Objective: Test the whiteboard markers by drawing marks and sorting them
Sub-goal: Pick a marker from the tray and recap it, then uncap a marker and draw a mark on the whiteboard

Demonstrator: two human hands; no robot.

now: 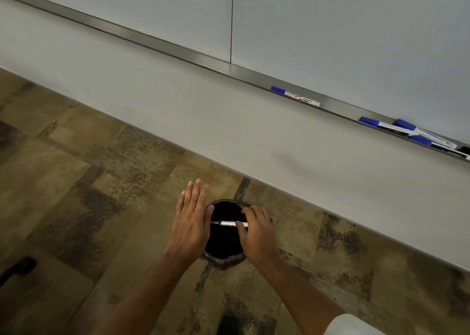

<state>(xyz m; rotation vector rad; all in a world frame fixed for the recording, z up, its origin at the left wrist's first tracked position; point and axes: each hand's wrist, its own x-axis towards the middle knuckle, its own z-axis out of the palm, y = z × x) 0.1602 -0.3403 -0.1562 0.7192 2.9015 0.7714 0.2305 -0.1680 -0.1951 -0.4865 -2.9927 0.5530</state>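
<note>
Black round bin (223, 260) on mottled brown carpet (101, 182), seen from above, close to the foot of a pale wall (229, 131). Over its dark opening, white marker (229, 223) lying level, narrow grey end pointing left, pinched at its right end by the curled fingers of the right hand (256, 230). Left hand (190, 222) flat, fingers straight and together, grasping nothing, over the bin's left rim, with the marker's tip just beside it; contact unclear. Higher up, whiteboard (343, 29) with metal tray (178, 51): one blue-capped marker (295, 96) alone on the tray, cluster of blue-capped markers (412, 133) farther right.
</note>
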